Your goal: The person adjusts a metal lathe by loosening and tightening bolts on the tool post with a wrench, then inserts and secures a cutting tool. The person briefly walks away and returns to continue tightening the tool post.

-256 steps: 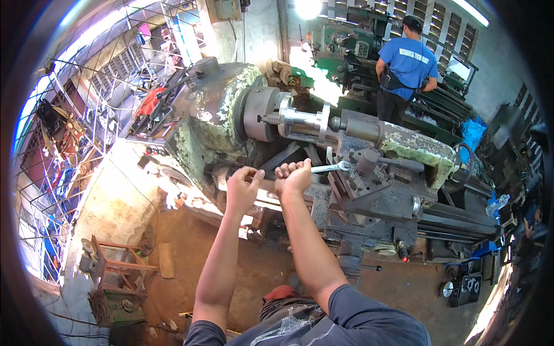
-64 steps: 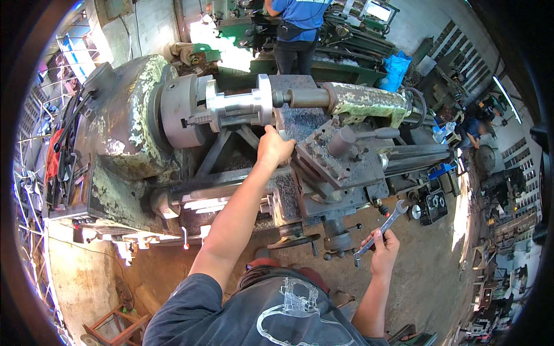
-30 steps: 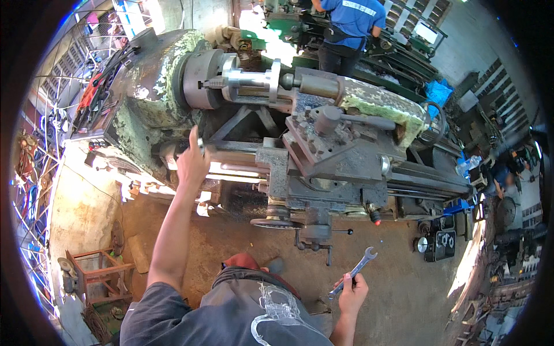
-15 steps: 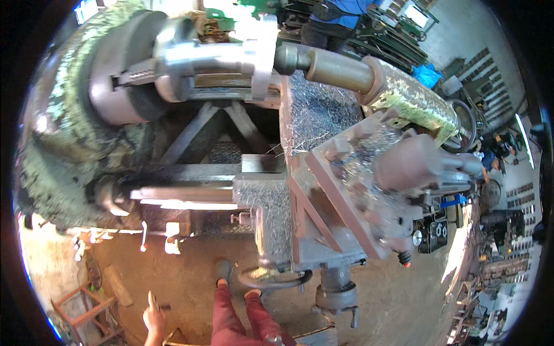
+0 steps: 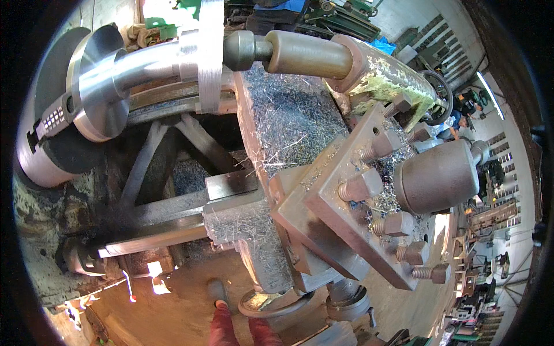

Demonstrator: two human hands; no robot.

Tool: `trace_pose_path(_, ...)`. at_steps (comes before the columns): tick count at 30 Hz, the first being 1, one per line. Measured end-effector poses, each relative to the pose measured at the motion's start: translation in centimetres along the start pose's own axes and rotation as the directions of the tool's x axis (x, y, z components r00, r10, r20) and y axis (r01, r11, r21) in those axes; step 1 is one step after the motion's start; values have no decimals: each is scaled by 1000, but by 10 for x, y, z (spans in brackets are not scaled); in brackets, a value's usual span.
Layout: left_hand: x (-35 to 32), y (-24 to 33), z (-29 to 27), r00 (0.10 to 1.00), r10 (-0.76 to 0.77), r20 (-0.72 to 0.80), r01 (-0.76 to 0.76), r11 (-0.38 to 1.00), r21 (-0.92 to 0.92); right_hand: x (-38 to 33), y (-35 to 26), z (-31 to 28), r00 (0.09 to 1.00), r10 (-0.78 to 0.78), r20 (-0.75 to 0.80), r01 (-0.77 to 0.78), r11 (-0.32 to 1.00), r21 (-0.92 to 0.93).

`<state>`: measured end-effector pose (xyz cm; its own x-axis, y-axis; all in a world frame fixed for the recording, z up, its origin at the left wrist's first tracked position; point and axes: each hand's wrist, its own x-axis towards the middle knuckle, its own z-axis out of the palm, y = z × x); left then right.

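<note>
Neither of my hands shows now. A large lathe fills the view. At the left, its chuck [image 5: 55, 164] grips a shiny stepped metal shaft [image 5: 147, 69] with a broad disc [image 5: 104, 86] near the jaws. A bright flange [image 5: 210, 63] stands at the shaft's other end, against the tailstock centre [image 5: 242, 51]. Right of the middle sits a square tool post [image 5: 340, 213] with several square-headed bolts [image 5: 363, 184] and a thick round clamp hub [image 5: 438, 179]. No cutting tool can be made out in it.
Metal chips cover the carriage [image 5: 294, 115]. A handwheel [image 5: 277, 305] hangs below, near my legs [image 5: 222, 328]. The tailstock [image 5: 386, 78] reaches toward the right. A person in blue [image 5: 277, 14] stands behind the lathe; other people [image 5: 459, 118] are at far right.
My view has shifted and come closer to the tool post, so the lathe sits further left and lower. My left hand, earlier at lower left, has left the picture.
</note>
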<state>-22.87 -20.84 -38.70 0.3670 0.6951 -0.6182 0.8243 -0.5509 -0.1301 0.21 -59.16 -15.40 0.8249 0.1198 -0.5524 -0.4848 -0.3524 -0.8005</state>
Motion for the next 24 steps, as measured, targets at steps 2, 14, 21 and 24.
trace_pose_path(2,7,21,-15,1000,14,7,-15,999,43,4,0,15,989,97,-108,-94,995,31)
trace_pose_path(14,95,32,33,990,-28,137,69,951,-301,11,73,70,989,145,-24,-147,958,-245)
trace_pose_path(21,92,4,41,980,132,152,-155,976,155,18,79,90,980,169,-108,-185,969,-166)
trace_pose_path(24,87,-6,38,971,193,143,-215,963,159,18,80,95,979,186,-78,-196,970,-144)
